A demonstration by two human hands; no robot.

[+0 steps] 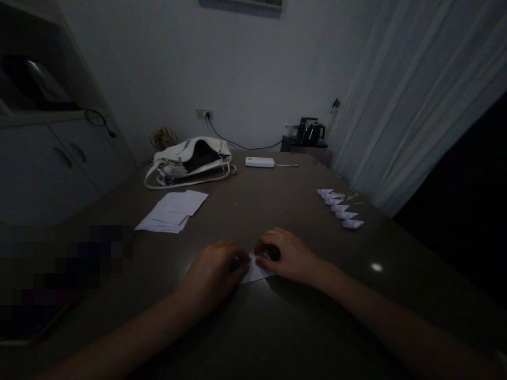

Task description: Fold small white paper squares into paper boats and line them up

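Note:
A small folded white paper [256, 271] lies on the dark table [277, 322] in front of me. My left hand [216, 270] presses on its left side with fingers curled and pinched at the fold. My right hand [287, 255] holds its right side, fingers bent down on the paper's top corner. Both hands meet over the paper and cover much of it.
A stack of white sheets [173, 211] lies to the left. Several folded paper pieces [340, 208] sit in a row at the right. A white handbag [190, 161] and a white power bank [260, 162] are farther back. A kettle [311, 132] stands by the curtain.

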